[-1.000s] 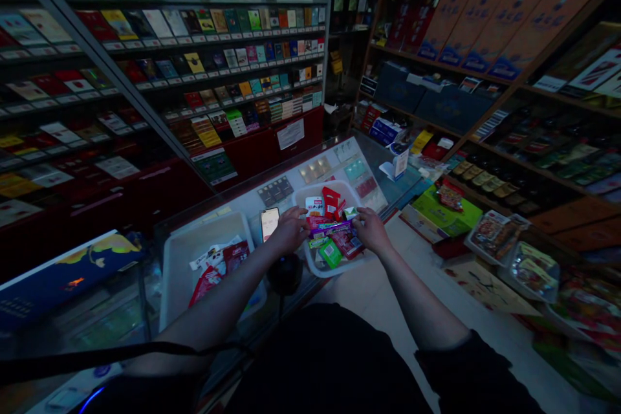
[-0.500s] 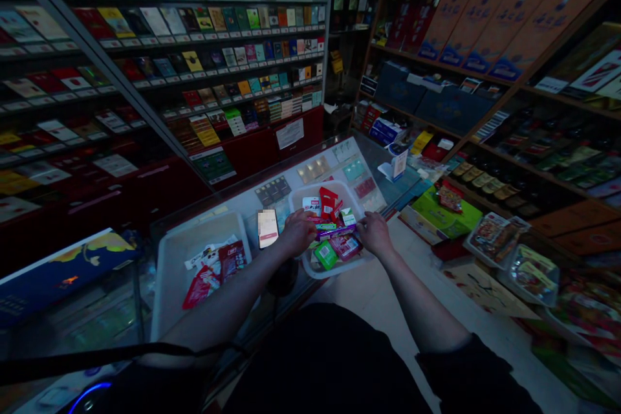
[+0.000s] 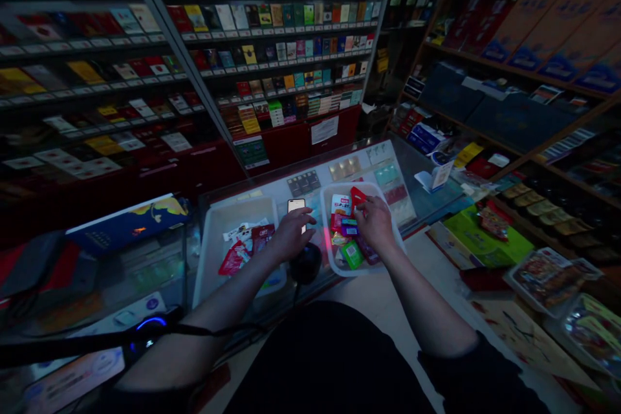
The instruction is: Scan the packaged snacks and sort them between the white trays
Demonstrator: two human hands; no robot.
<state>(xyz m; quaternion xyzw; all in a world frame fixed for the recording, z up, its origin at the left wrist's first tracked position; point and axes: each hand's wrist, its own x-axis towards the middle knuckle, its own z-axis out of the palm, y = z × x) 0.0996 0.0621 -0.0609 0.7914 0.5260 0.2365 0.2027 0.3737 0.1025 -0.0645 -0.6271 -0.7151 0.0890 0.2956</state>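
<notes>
My left hand [image 3: 293, 234] is open, its fingers stretched over the lower part of a lit phone [image 3: 295, 204] and close to a black rounded device [image 3: 305, 263]. Over the right-hand white plastic tub [image 3: 326, 252], my right hand [image 3: 377, 223] has its fingers curled together at a red snack packet [image 3: 358, 196]. Also in this tub are a white packet [image 3: 341, 205], a green packet [image 3: 352, 255] and a purple packet [image 3: 349, 228]. A red glow falls on the tub's left side. The left-hand white tub [image 3: 206, 252] contains several packets, including a dark red one [image 3: 262, 237].
Both tubs stand on a glass counter [image 3: 407, 204] with flat packs displayed in it. A blue box [image 3: 129, 223] lies at the left. Cigarette shelves [image 3: 286, 32] rise behind. At the right are a green box [image 3: 485, 239] and clear food trays [image 3: 548, 278].
My left hand has left the right-hand tub and moved left to the phone. My right hand has moved inward to the red packet. The view has turned left, and a red glow has appeared.
</notes>
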